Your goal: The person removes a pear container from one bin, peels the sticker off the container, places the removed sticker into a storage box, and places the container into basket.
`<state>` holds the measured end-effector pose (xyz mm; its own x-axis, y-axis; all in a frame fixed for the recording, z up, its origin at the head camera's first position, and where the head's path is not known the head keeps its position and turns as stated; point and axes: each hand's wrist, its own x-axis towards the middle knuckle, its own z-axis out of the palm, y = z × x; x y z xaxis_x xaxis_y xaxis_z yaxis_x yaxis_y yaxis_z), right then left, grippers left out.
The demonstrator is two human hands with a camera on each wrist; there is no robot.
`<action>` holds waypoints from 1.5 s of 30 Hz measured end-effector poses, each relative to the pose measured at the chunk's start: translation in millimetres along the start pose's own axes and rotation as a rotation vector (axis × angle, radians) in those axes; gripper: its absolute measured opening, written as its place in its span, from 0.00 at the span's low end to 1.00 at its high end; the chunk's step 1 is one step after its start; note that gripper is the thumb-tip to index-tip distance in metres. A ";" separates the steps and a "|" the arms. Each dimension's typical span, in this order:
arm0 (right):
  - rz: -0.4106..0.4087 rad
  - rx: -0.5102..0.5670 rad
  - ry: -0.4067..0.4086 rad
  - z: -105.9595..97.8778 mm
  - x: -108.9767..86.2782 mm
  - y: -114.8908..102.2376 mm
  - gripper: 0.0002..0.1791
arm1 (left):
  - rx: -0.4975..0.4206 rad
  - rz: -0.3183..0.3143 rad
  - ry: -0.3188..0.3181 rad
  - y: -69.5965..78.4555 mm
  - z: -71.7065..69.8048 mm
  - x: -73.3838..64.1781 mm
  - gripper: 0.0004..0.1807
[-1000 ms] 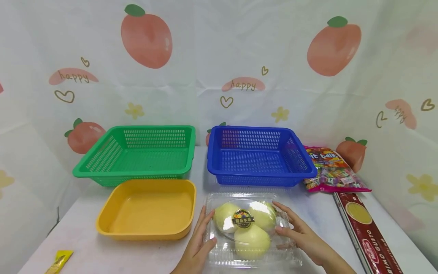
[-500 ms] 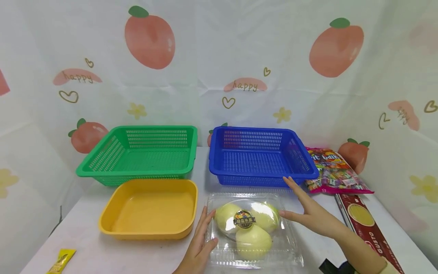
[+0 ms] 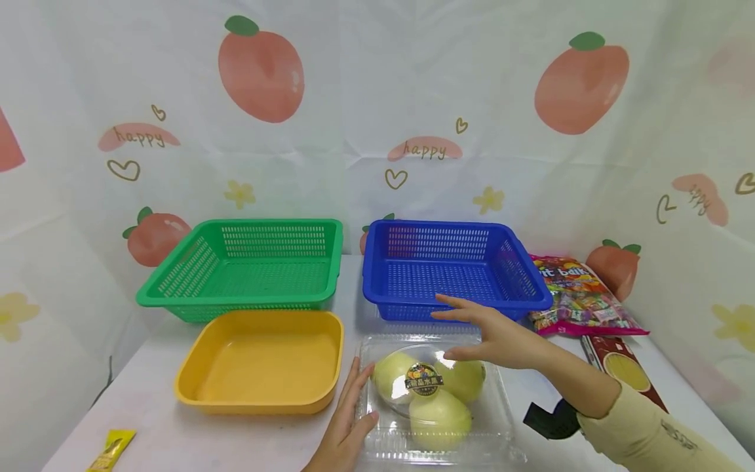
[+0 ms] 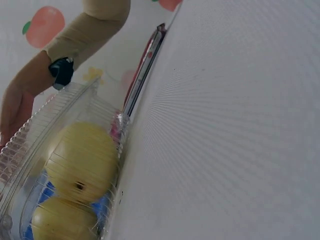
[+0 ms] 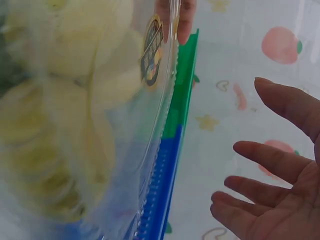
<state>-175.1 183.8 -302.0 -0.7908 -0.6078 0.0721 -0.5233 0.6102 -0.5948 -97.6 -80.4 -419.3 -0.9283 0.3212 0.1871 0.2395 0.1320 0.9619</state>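
Three pale yellow-green fruits [image 3: 440, 417] show through a clear, ridge-edged plastic box [image 3: 494, 426] with a dark label [image 3: 423, 379], near on the counter [image 3: 236, 446]. The left hand [image 3: 345, 423], fingers extended, touches its left side; the right hand [image 3: 494, 335], spread, empty, hovers above.

The left hand [image 3: 345, 419] was set low over the table [image 3: 236, 446], its fingers pointed toward the far edge and its thumb spread away from them. The right hand [image 3: 501, 334] was raised above the surface, fingers and thumb parted, curled round nothing and pointed toward the left edge. The right forearm [image 3: 584, 380] was slanted in from the right edge's side, bared below a pale sleeve [image 3: 655, 419].
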 end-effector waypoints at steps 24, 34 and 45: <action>-0.034 0.163 -0.310 25.2 47.4 -5.3 0.14 | 0.002 -0.035 -0.010 1.4 1.1 0.5 0.32; 0.005 0.103 -0.342 31.2 53.5 -4.3 0.05 | 0.025 -0.075 -0.016 4.5 0.0 2.4 0.33; 0.012 0.078 -0.364 34.7 58.3 -1.6 0.02 | 0.025 -0.083 -0.017 5.2 1.0 1.9 0.33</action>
<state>-209.3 129.8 -324.6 -0.6243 -0.7506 -0.2162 -0.4779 0.5860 -0.6544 -97.8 -78.1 -414.1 -0.9405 0.3237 0.1037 0.1696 0.1824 0.9685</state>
